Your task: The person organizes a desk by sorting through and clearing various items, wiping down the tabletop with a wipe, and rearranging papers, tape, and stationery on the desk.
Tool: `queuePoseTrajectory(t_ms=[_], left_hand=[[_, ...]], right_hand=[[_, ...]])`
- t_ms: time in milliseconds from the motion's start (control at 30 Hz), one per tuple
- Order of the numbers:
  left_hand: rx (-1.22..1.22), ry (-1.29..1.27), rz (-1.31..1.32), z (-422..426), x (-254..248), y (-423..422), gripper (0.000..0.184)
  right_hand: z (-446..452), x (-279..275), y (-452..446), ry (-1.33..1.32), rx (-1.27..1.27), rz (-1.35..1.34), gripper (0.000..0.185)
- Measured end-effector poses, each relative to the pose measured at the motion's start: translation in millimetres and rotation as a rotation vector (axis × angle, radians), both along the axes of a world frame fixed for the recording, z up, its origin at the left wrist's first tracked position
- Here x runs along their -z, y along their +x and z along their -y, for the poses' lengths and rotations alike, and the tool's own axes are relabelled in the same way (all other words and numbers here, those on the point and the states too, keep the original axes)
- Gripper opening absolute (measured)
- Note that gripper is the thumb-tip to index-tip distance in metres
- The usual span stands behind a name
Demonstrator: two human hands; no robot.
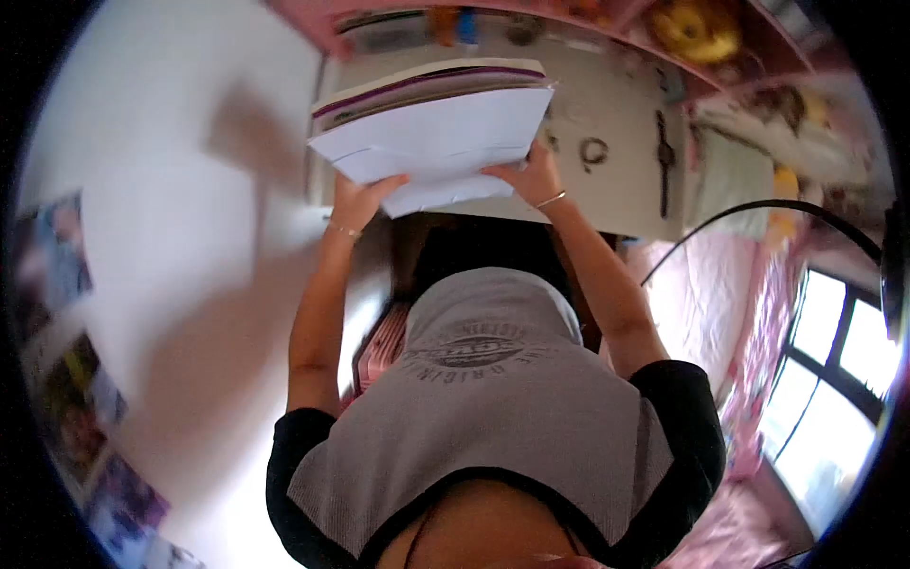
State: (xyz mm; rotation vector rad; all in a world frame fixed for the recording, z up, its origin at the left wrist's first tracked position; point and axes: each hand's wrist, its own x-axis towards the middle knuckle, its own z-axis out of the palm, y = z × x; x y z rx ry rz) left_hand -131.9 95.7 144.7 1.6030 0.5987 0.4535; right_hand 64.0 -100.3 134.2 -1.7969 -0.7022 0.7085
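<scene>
Both hands grip a stack of books and papers (pixel 436 128), tilted up above the desk's front edge. White sheets face me, one hanging lower than the rest, and a dark purple edge shows among the layers behind. My left hand (pixel 367 201) is closed on the lower left corner, thumb across the white paper. On the lower right side, my right hand (pixel 534 180) is closed the same way, thumb pressed on the sheet. The other fingers of both hands are hidden behind the stack. Each wrist wears a thin bracelet.
Beyond the stack is a pale desk (pixel 621 194). On it lie a dark wristwatch (pixel 665 156) and a small dark ring-shaped item (pixel 593 152). A pink shelf with a yellow toy (pixel 697 33) rises behind. A white wall (pixel 161 313) stands close on the left; a black curved cable or arm (pixel 758 205) arches at right.
</scene>
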Motion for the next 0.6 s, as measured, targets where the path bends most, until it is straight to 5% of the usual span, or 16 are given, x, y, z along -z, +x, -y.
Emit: queuePoseTrajectory(t_ms=[200, 433, 600], left_hand=[[0.154, -0.025, -0.051, 88.4, -26.4, 86.5, 0.057], [0.319, -0.024, -0.383, 198.3, 55.6, 182.7, 0.077], [0.456, -0.018, -0.568, 232.2, 90.9, 220.9, 0.085]], right_hand=[[125.4, 3.1, 7.1, 0.023, 0.476, -0.219, 0.053], [263.2, 86.6, 31.3, -0.173, 0.736, -0.266, 0.046], [277.9, 93.5, 51.8, -0.28, 0.893, -0.188, 0.051]])
